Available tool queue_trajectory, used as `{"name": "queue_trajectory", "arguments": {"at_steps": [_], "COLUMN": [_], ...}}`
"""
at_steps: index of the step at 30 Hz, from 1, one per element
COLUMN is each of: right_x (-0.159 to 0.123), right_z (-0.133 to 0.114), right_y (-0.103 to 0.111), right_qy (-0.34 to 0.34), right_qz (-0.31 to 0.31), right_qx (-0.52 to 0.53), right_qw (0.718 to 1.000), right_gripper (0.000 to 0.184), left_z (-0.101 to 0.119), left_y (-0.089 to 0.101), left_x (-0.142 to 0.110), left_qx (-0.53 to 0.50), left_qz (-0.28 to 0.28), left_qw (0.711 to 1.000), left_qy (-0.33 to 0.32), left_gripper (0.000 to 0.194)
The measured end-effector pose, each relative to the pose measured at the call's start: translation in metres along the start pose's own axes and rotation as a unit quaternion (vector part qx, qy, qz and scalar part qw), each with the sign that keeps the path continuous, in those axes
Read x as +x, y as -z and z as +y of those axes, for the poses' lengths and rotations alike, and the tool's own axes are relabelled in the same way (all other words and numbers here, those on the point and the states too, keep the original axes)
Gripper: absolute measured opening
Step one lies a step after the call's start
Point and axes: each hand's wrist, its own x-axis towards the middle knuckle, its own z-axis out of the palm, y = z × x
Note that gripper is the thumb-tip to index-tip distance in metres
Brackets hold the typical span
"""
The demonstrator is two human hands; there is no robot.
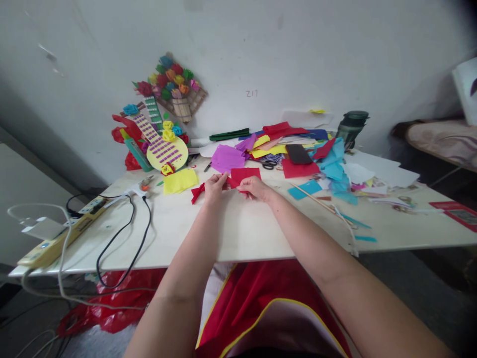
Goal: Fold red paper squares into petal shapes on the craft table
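Over the middle of the white table, my left hand (216,186) and my right hand (254,188) pinch a small piece of red crepe paper (231,182) between them. The fingers of both hands are closed, and they partly hide the piece. Just behind it lies a flat red paper square (246,174). A narrow twisted red strip (197,193) rests to the left of my left hand. Further left is a yellow paper sheet (181,181), and behind my hands lies a purple sheet (227,158).
A glue gun (138,190) and a power strip (63,233) with cables sit on the left. Paper-flower crafts (167,149) lean on the wall. Scissors (269,164), a phone (298,154), wooden sticks (320,203), blue paper (304,190) and a dark bottle (352,128) are to the right.
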Motion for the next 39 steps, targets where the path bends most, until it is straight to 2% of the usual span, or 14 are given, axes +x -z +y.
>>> {"name": "queue_trajectory", "arguments": {"at_steps": [4, 6, 8, 12, 18, 25, 32, 35, 39], "right_x": [0.0, 0.0, 0.0, 0.001, 0.004, 0.004, 0.002, 0.001, 0.0], "right_z": [0.0, -0.002, -0.004, -0.003, 0.004, 0.002, 0.001, 0.0, -0.003], "right_y": [0.002, 0.003, 0.003, 0.0, -0.003, -0.005, -0.007, -0.005, -0.002], "right_qy": [0.013, 0.016, 0.015, 0.009, 0.006, 0.003, -0.002, -0.006, -0.014], "right_qz": [0.038, 0.067, 0.088, 0.089, 0.061, 0.09, 0.066, 0.066, 0.105], "right_qx": [0.038, 0.059, 0.068, 0.068, 0.064, 0.057, 0.033, 0.034, 0.045], "right_qw": [0.998, 0.996, 0.994, 0.994, 0.996, 0.994, 0.997, 0.997, 0.993], "right_gripper": [0.023, 0.024, 0.025, 0.024, 0.024, 0.024, 0.023, 0.02, 0.02], "left_z": [0.001, 0.003, 0.005, 0.005, 0.0, 0.003, 0.002, 0.009, 0.023], "left_y": [0.005, 0.004, 0.001, -0.009, -0.009, -0.012, -0.01, -0.001, 0.015], "left_x": [0.004, 0.002, -0.002, -0.011, -0.011, -0.014, -0.007, -0.001, 0.005], "left_qx": [-0.045, -0.039, 0.008, 0.108, 0.1, 0.106, 0.059, -0.001, -0.052], "left_qz": [0.073, 0.077, 0.042, -0.099, -0.084, -0.108, -0.057, -0.006, 0.082], "left_qw": [0.996, 0.996, 0.999, 0.989, 0.991, 0.988, 0.994, 0.998, 0.991], "left_qy": [-0.008, -0.014, -0.015, -0.018, -0.034, -0.041, -0.067, -0.068, -0.088], "left_gripper": [0.038, 0.04, 0.042, 0.04, 0.036, 0.034, 0.031, 0.032, 0.029]}}
